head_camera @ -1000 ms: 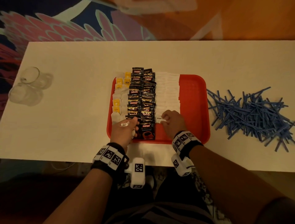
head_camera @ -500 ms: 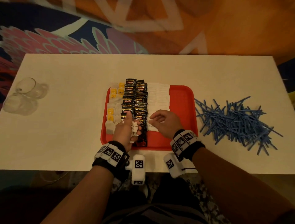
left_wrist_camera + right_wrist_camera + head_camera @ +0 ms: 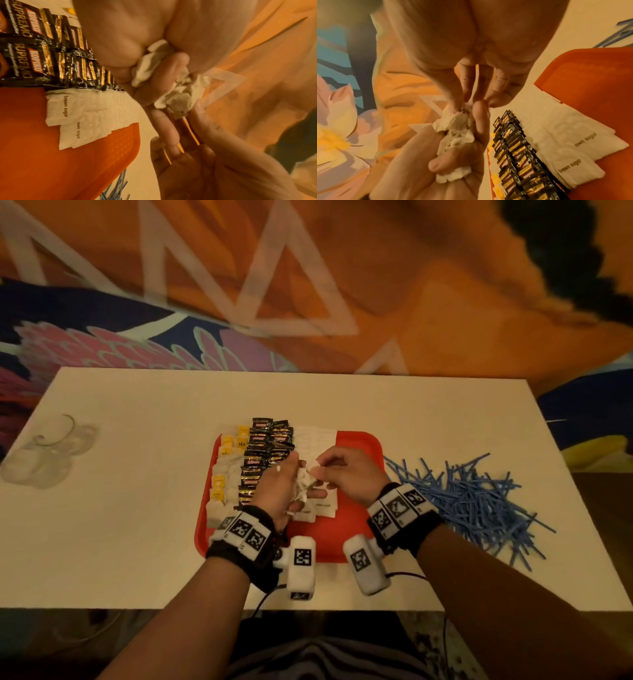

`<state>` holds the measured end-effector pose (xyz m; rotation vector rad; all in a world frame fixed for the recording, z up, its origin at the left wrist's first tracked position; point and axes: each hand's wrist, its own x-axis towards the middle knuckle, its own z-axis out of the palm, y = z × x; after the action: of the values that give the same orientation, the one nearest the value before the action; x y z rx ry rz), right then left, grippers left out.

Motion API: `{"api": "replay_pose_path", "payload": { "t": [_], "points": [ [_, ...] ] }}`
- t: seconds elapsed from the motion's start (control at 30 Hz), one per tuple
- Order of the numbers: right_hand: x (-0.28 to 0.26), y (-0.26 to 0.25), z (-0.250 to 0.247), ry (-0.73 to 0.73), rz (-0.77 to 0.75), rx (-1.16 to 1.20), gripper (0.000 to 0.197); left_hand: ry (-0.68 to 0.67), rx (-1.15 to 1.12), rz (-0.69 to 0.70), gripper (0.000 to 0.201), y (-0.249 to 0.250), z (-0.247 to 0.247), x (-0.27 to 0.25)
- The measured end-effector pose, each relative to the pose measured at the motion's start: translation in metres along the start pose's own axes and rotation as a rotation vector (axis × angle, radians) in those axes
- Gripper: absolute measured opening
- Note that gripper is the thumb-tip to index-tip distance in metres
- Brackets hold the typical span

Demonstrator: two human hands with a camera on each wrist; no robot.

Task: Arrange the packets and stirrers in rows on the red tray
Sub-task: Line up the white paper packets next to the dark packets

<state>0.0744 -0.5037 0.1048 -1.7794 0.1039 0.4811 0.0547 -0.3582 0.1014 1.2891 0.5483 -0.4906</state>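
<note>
Your left hand clutches a crumpled bunch of white sugar packets at frame centre, above the red tray. Your right hand pinches one packet from it. Blue stirrers lie heaped at right.

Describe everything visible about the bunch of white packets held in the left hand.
The bunch of white packets is crumpled, papery and white with small dark print, too creased to read. It sits in the left hand, whose fingers curl round it above the red tray. The right hand pinches its upper end between thumb and fingertips. It is raised off the rows of brown sugar packets laid flat on the tray and touches only the two hands. The count cannot be told.
</note>
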Motion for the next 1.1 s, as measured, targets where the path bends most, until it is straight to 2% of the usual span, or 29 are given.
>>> {"api": "replay_pose_path", "payload": {
  "t": [0.13,0.27,0.33,0.4,0.47,0.53,0.6,0.73,0.9,1.03,1.1],
  "points": [
    [0.003,-0.006,-0.019,0.071,-0.041,0.060,0.022,0.103,0.109,0.064,0.031,0.002,0.004,0.006],
    [0.008,-0.006,-0.031,0.054,-0.089,-0.039,0.018,-0.002,0.173,0.154,0.028,0.007,0.012,0.005],
    [0.009,-0.004,-0.036,0.055,-0.083,-0.078,0.014,-0.005,0.209,0.184,0.023,0.007,0.018,0.008],
    [0.010,-0.001,-0.040,0.086,-0.040,-0.051,0.020,0.046,0.143,0.188,0.020,0.006,0.024,0.013],
    [0.010,0.003,-0.043,0.132,0.009,0.074,0.025,0.103,0.049,0.182,0.021,0.005,0.032,0.016],
    [0.009,0.008,-0.046,0.141,0.045,0.212,0.021,0.150,-0.044,0.163,0.021,0.002,0.037,0.018],
    [0.010,0.013,-0.048,0.105,0.081,0.311,0.021,0.163,-0.098,0.143,0.019,-0.001,0.040,0.020],
    [0.010,0.018,-0.052,0.009,0.112,0.361,0.037,0.189,-0.122,0.117,0.015,-0.007,0.047,0.018],
    [0.010,0.023,-0.057,-0.005,0.177,0.501,0.026,0.223,-0.170,0.088,0.025,-0.020,0.047,0.016],
    [0.009,0.028,-0.047,0.015,0.233,0.546,0.009,0.181,-0.205,0.080,0.014,-0.028,0.045,0.016],
    [0.011,0.029,-0.042,0.031,0.285,0.575,0.022,0.161,-0.193,0.078,0.011,-0.029,0.042,0.018]
  ]
}}
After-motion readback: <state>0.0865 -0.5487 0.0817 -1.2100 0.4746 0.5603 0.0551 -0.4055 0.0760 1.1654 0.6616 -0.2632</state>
